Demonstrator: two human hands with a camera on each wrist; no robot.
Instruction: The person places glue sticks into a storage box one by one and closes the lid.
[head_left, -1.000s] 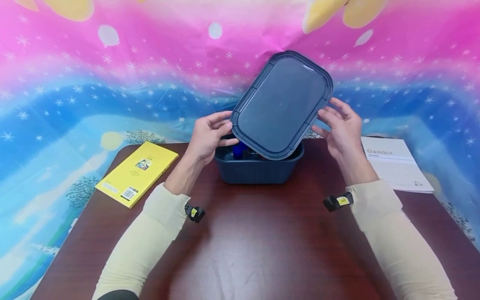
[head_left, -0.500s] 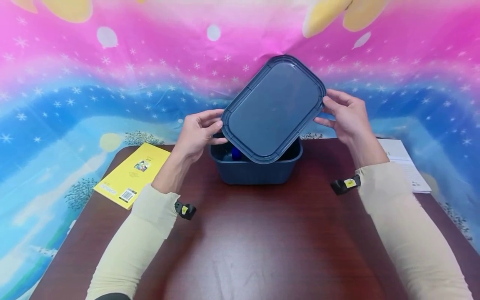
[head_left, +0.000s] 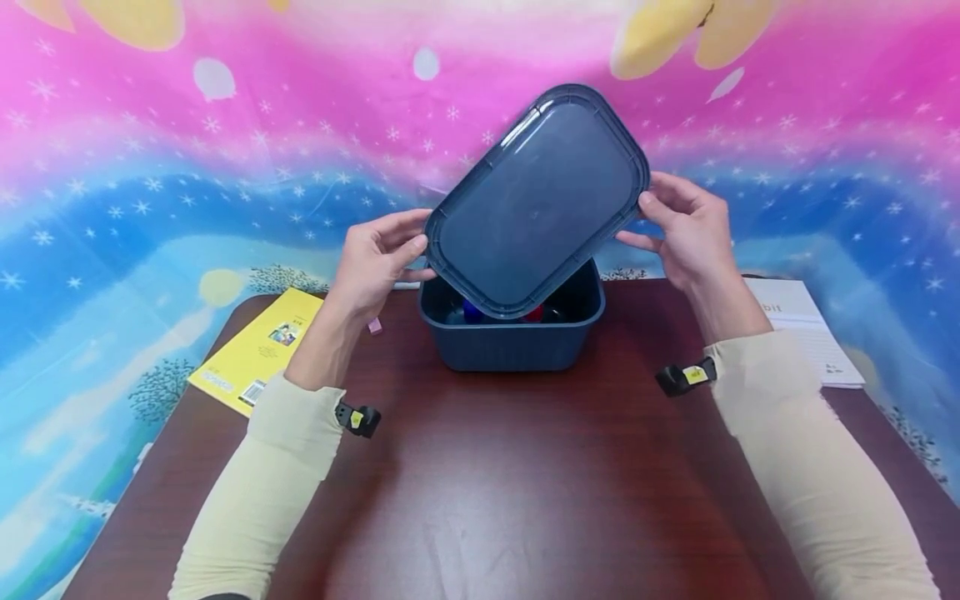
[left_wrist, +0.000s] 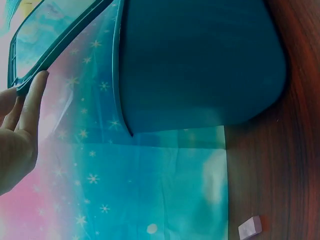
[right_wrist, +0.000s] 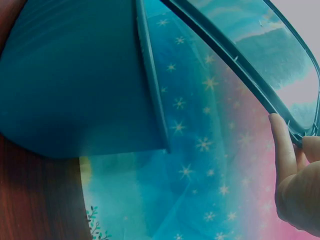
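Observation:
A dark blue-grey rectangular lid (head_left: pixel 536 204) is held tilted above a bin of the same colour (head_left: pixel 513 346). My left hand (head_left: pixel 375 258) pinches the lid's lower left corner between thumb and fingers, and the left wrist view shows those fingers (left_wrist: pixel 32 102) at its rim. At the right edge, my right hand (head_left: pixel 693 229) grips the lid with thumb and fingers, also seen gripping in the right wrist view. Inside the bin, a blue thing (head_left: pixel 472 311) and a red thing (head_left: pixel 534 313) show partly below the lid; their kinds are hidden.
A yellow book (head_left: pixel 258 354) lies at the left, partly behind my left forearm. A small pink block (head_left: pixel 374 326) sits between it and the bin. At the right is a white booklet (head_left: pixel 813 337). A patterned cloth (head_left: pixel 300 150) hangs behind the table (head_left: pixel 480 467).
Both hands have shifted left, the right one also slightly up. The lid has moved left and turned flatter, uncovering more of the bin. The pink block and red thing have come into view.

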